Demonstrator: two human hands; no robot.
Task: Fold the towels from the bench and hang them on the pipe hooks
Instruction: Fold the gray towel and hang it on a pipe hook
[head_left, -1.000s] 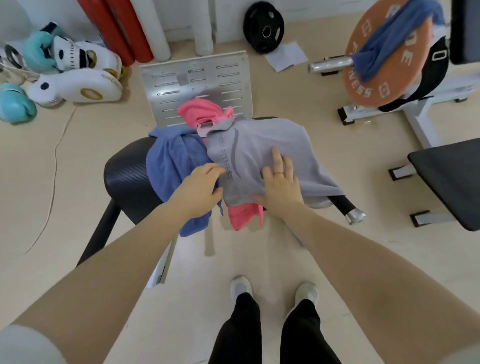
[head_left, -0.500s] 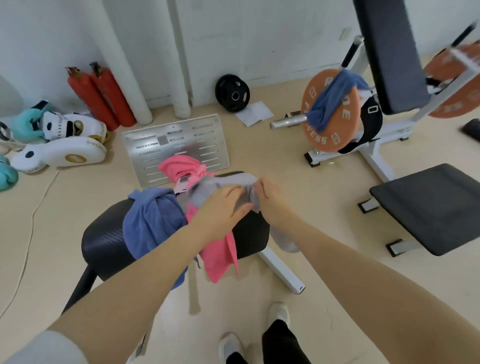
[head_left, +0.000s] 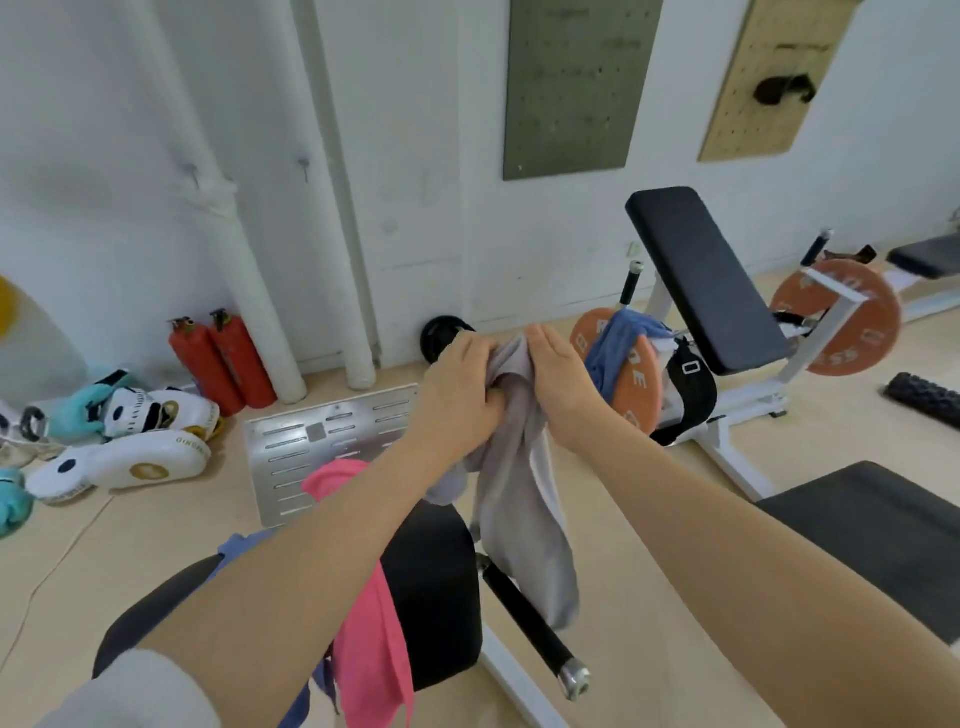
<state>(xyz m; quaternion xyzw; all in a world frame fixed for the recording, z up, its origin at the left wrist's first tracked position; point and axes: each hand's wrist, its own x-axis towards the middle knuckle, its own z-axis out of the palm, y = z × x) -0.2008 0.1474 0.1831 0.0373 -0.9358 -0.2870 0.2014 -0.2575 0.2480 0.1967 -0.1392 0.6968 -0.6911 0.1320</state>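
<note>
Two towels (head_left: 371, 613) on the bench (head_left: 436, 587), third towel (head_left: 524, 499) above, pipes (head_left: 249, 291) behind, left.

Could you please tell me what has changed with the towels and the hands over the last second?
The grey towel, flat on the bench a second ago, has been gathered and lifted clear. The left hand grips it and the right hand holds it, the rest hanging down. The pink towel and blue towel remain on the bench.

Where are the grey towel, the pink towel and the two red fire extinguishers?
grey towel (head_left: 524, 530): head view, hanging middle part below the hands.
pink towel (head_left: 371, 644): head view, part draped over the bench edge.
red fire extinguishers (head_left: 223, 364): head view, body of the right one.
</note>
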